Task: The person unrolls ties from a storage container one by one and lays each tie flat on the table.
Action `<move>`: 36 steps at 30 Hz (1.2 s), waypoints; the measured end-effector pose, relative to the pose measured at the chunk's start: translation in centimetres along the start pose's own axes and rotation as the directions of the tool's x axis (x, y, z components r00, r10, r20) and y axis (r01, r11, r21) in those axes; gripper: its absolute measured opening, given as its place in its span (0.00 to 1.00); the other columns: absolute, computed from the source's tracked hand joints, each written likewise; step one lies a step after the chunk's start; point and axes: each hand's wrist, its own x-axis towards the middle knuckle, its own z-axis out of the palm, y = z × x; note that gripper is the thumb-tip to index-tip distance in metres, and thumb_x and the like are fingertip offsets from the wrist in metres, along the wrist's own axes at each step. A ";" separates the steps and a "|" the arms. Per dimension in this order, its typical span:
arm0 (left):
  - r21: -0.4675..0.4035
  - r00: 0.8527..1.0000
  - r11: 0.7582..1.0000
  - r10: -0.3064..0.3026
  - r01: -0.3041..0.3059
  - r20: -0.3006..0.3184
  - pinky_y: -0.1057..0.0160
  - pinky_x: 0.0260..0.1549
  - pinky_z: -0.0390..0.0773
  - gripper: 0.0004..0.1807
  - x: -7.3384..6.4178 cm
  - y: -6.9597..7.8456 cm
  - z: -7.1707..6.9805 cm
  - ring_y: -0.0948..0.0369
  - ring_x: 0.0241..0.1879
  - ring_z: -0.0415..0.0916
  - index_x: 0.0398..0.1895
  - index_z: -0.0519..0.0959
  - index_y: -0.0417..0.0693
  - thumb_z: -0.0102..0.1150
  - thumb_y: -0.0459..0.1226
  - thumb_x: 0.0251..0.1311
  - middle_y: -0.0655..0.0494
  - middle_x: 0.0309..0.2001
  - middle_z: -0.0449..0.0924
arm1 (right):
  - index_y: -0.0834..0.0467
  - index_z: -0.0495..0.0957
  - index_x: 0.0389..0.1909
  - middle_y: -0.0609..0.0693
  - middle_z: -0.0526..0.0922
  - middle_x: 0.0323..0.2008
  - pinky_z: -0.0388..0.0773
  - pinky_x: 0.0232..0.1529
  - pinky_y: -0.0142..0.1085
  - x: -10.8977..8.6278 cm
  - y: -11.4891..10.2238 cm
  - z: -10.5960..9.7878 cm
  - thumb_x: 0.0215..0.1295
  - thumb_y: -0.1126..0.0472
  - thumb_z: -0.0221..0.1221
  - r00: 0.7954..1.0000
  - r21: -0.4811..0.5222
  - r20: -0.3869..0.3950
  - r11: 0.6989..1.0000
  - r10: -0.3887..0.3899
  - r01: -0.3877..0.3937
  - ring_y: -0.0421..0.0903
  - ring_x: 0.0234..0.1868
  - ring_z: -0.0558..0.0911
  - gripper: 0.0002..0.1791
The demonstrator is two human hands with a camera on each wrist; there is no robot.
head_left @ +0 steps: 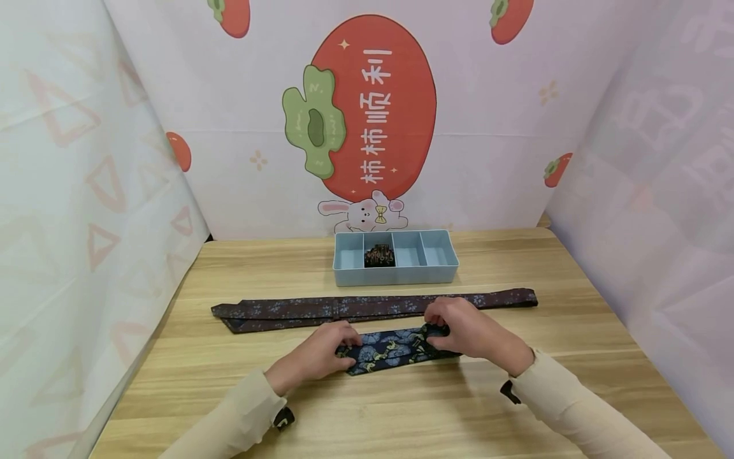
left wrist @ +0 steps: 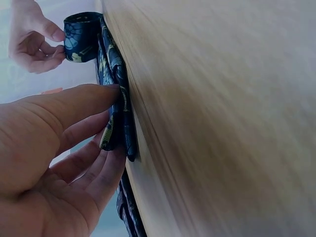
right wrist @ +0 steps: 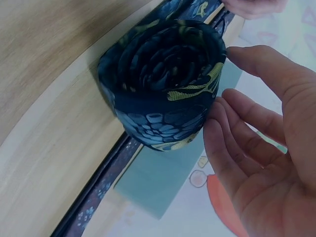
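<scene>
A dark navy necktie with blue flowers and yellow figures (head_left: 387, 350) lies across the table, its right part wound into a coil (right wrist: 163, 84). My left hand (head_left: 323, 350) pinches the tie's flat left end; in the left wrist view the thumb (left wrist: 94, 96) is on one side and the fingers are behind. At the coil, my right hand (head_left: 467, 328) holds its outer side between thumb and fingertips. Behind both hands, a brown necktie with small blue flowers (head_left: 304, 309) stretches flat, partly covered by the right hand.
A light blue divided box (head_left: 395, 275) stands at the table's back, with a dark patterned rolled item (head_left: 380, 256) in its second compartment from the left. White printed cloth (head_left: 487, 159) hangs behind the wooden table (head_left: 401, 421) and on both sides.
</scene>
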 end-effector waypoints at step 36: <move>0.016 1.000 1.000 -0.026 0.026 0.016 0.58 0.50 0.85 0.16 -3.3 -2.3 -1.6 0.63 0.49 0.82 0.55 0.86 0.50 0.72 0.38 0.66 0.59 0.54 0.85 | 0.57 0.85 0.43 0.44 0.86 0.37 0.86 0.39 0.37 -4.2 2.8 -0.6 0.61 0.56 0.74 0.967 0.124 -0.049 0.962 0.251 -0.244 0.40 0.37 0.84 0.13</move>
